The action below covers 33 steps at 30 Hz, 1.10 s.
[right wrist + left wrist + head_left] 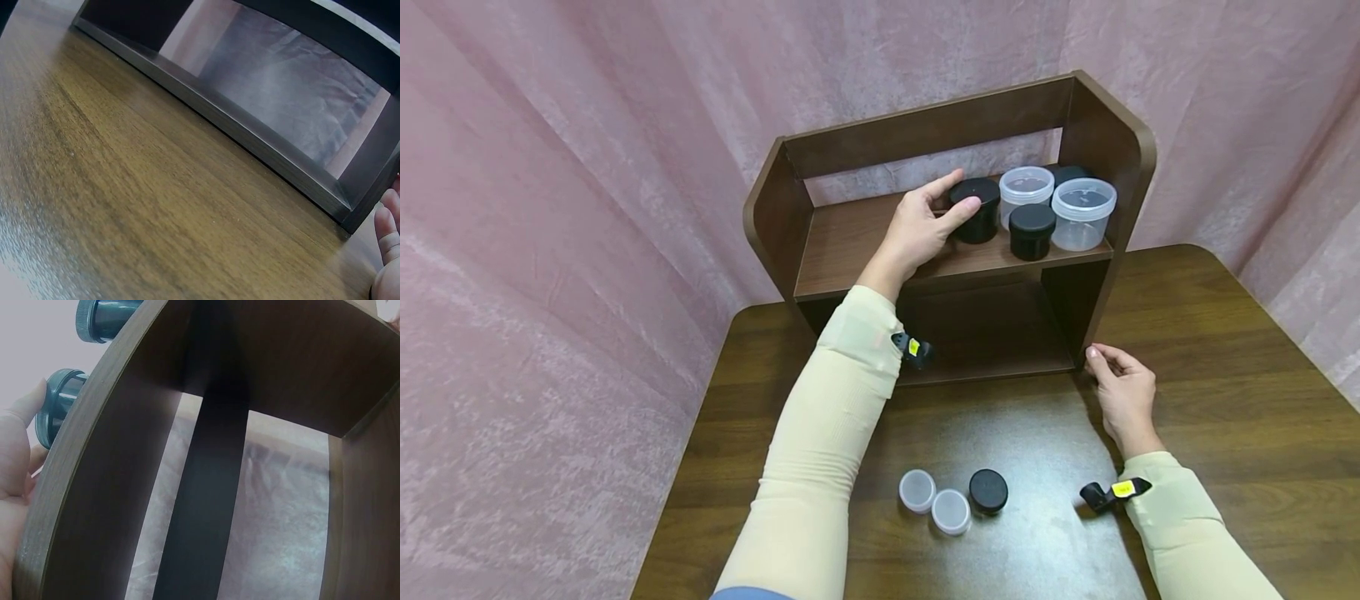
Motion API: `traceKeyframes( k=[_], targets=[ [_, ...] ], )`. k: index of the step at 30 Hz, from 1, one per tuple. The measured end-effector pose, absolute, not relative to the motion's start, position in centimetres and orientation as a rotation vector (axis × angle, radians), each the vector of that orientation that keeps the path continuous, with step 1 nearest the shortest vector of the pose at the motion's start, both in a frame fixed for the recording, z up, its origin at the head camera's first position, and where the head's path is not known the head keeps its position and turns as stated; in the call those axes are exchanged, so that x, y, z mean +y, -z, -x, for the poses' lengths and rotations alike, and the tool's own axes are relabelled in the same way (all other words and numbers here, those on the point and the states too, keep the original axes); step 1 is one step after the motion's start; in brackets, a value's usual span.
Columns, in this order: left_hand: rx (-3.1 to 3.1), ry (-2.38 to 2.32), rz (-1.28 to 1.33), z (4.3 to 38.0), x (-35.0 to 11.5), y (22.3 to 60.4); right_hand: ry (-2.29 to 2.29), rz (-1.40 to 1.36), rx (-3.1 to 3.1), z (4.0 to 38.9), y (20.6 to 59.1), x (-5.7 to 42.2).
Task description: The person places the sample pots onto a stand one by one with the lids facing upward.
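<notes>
Head view, clock directions taken as seen there: the left hand pinches the large black jar between its thumb, at the near side of the lid, and fingers on the far side. The jar stands upright on the upper board of the brown shelf unit. Beside it, between two and three o'clock, is the rear clear tub; between three and four, the small black jar; at three, beyond these, the front clear tub, with a dark lid partly hidden behind. The right hand, at four o'clock from the left, meets the lower front edge of the unit's right side panel, thumb and fingertips drawn together there — whether they pinch the panel or merely rest against it cannot be told. On the desk, at six o'clock from the held jar, a black-lidded pot and a left pale pot lie at two and ten o'clock respectively from a right pale pot — a close cluster. A pink curtain hangs at twelve, behind the unit.
</notes>
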State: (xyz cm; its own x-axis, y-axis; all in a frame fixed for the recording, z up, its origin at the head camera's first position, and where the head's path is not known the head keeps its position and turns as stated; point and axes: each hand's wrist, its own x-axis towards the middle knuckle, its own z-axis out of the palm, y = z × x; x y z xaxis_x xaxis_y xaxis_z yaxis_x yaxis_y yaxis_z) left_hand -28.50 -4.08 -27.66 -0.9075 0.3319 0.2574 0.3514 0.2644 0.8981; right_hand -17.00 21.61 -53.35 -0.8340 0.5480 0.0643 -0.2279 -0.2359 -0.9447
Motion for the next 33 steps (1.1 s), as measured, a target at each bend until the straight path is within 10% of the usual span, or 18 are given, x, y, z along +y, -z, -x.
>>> traceKeyframes(
  k=[33],
  targets=[
    [-2.291,1.640,0.933,20.8,-10.6,27.6,-2.089,0.364,-1.563,17.9,53.4,21.5]
  ],
)
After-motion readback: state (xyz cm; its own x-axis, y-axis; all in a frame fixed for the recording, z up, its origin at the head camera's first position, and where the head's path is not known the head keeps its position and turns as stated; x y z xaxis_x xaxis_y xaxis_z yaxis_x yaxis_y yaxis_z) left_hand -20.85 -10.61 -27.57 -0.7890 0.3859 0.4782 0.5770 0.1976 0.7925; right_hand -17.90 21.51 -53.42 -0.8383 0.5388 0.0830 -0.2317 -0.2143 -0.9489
